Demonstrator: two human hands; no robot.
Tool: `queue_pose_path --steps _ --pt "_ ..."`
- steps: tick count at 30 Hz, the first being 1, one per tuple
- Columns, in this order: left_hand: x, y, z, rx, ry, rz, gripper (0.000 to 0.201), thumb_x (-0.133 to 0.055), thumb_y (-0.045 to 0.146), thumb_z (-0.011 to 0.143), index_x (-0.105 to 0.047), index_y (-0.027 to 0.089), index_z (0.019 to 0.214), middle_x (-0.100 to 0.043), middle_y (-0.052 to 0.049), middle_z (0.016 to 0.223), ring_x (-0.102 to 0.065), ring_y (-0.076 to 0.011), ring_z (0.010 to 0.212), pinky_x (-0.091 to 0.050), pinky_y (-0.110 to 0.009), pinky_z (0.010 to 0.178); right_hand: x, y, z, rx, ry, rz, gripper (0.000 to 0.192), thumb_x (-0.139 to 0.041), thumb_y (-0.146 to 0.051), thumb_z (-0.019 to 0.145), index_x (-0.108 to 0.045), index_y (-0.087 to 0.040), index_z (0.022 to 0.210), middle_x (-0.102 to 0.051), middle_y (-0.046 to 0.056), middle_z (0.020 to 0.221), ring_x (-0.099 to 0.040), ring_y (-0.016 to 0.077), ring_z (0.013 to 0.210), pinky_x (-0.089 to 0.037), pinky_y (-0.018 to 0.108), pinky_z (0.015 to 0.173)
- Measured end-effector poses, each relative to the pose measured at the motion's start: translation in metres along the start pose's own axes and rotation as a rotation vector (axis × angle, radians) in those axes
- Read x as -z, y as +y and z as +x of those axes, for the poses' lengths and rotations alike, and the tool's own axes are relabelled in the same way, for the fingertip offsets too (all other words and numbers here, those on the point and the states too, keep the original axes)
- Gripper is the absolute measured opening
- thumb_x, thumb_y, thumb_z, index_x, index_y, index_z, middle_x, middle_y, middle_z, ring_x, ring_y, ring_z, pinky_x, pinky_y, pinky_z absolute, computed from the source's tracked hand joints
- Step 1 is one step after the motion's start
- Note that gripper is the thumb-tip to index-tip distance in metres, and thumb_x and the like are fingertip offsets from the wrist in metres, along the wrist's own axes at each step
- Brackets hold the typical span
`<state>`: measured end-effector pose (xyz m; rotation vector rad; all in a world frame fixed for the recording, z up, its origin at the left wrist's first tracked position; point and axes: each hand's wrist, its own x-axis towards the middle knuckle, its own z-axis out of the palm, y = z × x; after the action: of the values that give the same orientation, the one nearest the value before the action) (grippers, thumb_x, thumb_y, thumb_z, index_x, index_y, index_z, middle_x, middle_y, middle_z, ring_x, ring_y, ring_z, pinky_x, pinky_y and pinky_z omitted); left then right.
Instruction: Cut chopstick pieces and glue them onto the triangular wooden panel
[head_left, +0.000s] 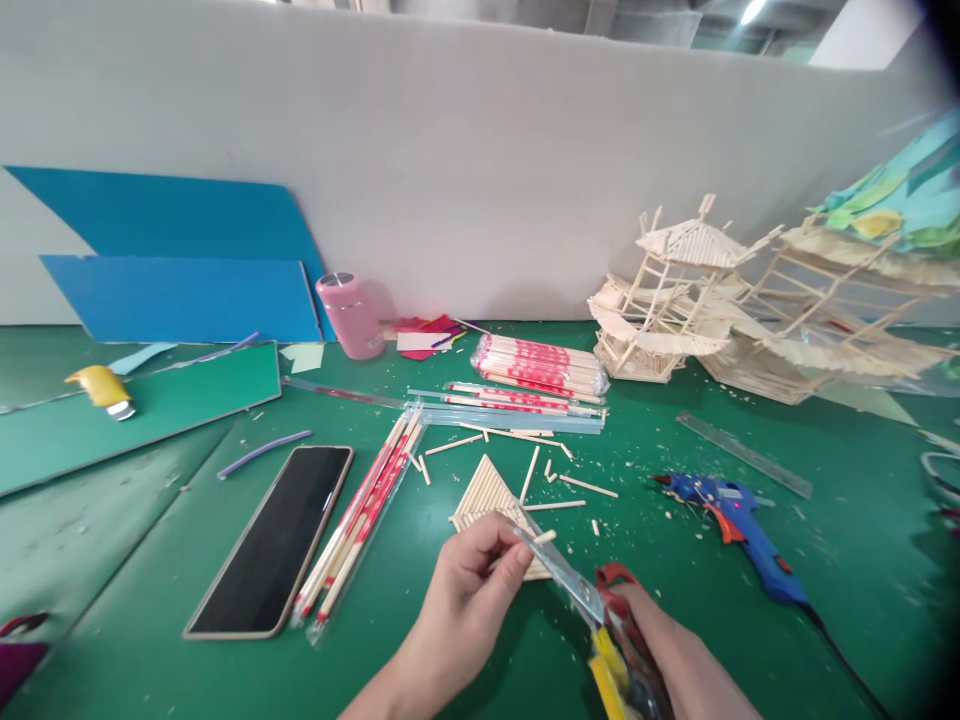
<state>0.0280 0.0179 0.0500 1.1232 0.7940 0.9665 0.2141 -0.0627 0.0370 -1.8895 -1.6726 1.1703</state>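
Green matting covers the surface (840, 560), with loose materials spread toward the far side and the cutting done at the near edge, close to the body. The left hand (469, 590) pinches a short wooden stick piece (545, 538) between thumb and forefinger; the fingers (517, 568) are closed narrowly on it, holding its free end up to the blade. The right hand (675, 655) grips a pair of shears (592, 620) with red and yellow handles, fingers wrapped around the handles; the metal blades point up and left toward the stick, and whether they are parted cannot be told.

Just beyond the left hand lies a triangular panel of glued sticks (491, 492), flat on the surface, probably kept near so trimmed pieces can be fitted to it. Offcuts (559, 490) lie scattered around it. To the right rests a blue glue gun (739, 530), nozzle pointing left, within reach of the right hand. A clear ruler (742, 455) lies farther right. Wrapped chopsticks (540, 365) sit in a bundle at the far centre, with another wrapped set (360, 520) lying diagonally beside a dark phone (277, 540) on the near left. Finished stick models (675, 300) stand at the far right against the wall, clear of the cutting. A pink bottle (351, 315), blue boards (180, 270) and a yellow object (101, 390) occupy the far left.
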Motion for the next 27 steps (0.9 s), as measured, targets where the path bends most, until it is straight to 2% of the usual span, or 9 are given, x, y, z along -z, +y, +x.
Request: queue_pose_path --steps 4,9,12,16,18,21,24,27 --pt "0.003 -0.002 0.002 0.124 -0.060 -0.193 0.025 -0.061 0.037 0.077 -0.053 0.015 0.068 -0.038 0.005 0.055 -0.028 -0.0068 0.050 -0.021 -0.022 0.049 0.002 -0.008 -0.002 -0.032 0.043 -0.014 0.057 -0.056 -0.020 0.062 -0.041 -0.018 0.117 -0.063 0.006 0.092 -0.061 0.0166 0.078 -0.046 0.022 0.067" --pt "0.000 -0.004 0.005 0.186 -0.141 -0.278 0.030 -0.061 0.043 0.074 -0.049 0.016 0.068 -0.026 0.009 0.048 -0.020 -0.0056 0.044 -0.018 -0.022 0.047 -0.001 -0.003 -0.003 0.032 0.071 -0.073 0.035 -0.051 -0.012 0.056 -0.048 -0.021 0.090 -0.060 0.000 0.072 -0.057 0.0143 0.062 -0.043 0.021 0.054" --pt "-0.001 -0.003 0.005 0.175 -0.131 -0.243 0.029 -0.061 0.042 0.075 -0.050 0.016 0.068 -0.027 0.009 0.048 -0.021 -0.0060 0.044 -0.018 -0.022 0.047 -0.005 0.008 -0.003 0.065 0.096 -0.095 0.033 -0.049 -0.013 0.056 -0.045 -0.023 0.087 -0.058 -0.002 0.064 -0.054 0.0137 0.054 -0.041 0.020 0.050" --pt "0.001 -0.001 0.003 0.113 -0.071 -0.102 0.024 -0.060 0.037 0.078 -0.056 0.014 0.070 -0.043 0.003 0.057 -0.032 -0.0078 0.052 -0.024 -0.021 0.049 -0.008 0.016 -0.001 0.079 0.133 -0.091 0.036 -0.050 -0.015 0.056 -0.046 -0.024 0.091 -0.060 -0.001 0.066 -0.056 0.0153 0.055 -0.043 0.021 0.050" --pt "0.001 0.000 0.001 0.026 -0.032 0.063 0.022 -0.056 0.035 0.081 -0.058 0.014 0.073 -0.049 0.001 0.064 -0.038 -0.0095 0.058 -0.029 -0.021 0.053 -0.008 0.014 0.000 0.076 0.167 -0.076 0.042 -0.050 -0.016 0.056 -0.047 -0.023 0.097 -0.061 0.001 0.070 -0.058 0.0166 0.059 -0.044 0.022 0.051" --pt "0.001 0.002 -0.001 -0.081 -0.017 0.242 0.021 -0.050 0.034 0.084 -0.058 0.016 0.076 -0.051 0.000 0.068 -0.042 -0.0106 0.060 -0.033 -0.021 0.055 -0.011 0.007 0.000 0.094 0.202 -0.001 0.049 -0.053 -0.017 0.058 -0.047 -0.022 0.107 -0.064 0.003 0.078 -0.061 0.0175 0.066 -0.047 0.022 0.055" --pt "-0.001 0.006 -0.001 -0.082 -0.033 0.173 0.018 -0.051 0.032 0.084 -0.057 0.017 0.077 -0.051 0.001 0.068 -0.042 -0.0096 0.059 -0.034 -0.019 0.053 -0.013 0.004 -0.003 0.106 0.178 0.080 0.058 -0.058 -0.019 0.060 -0.045 -0.019 0.116 -0.065 0.007 0.090 -0.063 0.0193 0.076 -0.050 0.024 0.063" --pt "-0.002 0.007 -0.001 -0.043 -0.041 0.061 0.015 -0.056 0.032 0.081 -0.057 0.017 0.077 -0.051 0.001 0.069 -0.042 -0.0084 0.059 -0.034 -0.017 0.053 -0.010 0.008 -0.010 0.134 0.172 0.133 0.067 -0.061 -0.020 0.062 -0.040 -0.018 0.126 -0.060 0.012 0.111 -0.061 0.0231 0.094 -0.050 0.029 0.076"
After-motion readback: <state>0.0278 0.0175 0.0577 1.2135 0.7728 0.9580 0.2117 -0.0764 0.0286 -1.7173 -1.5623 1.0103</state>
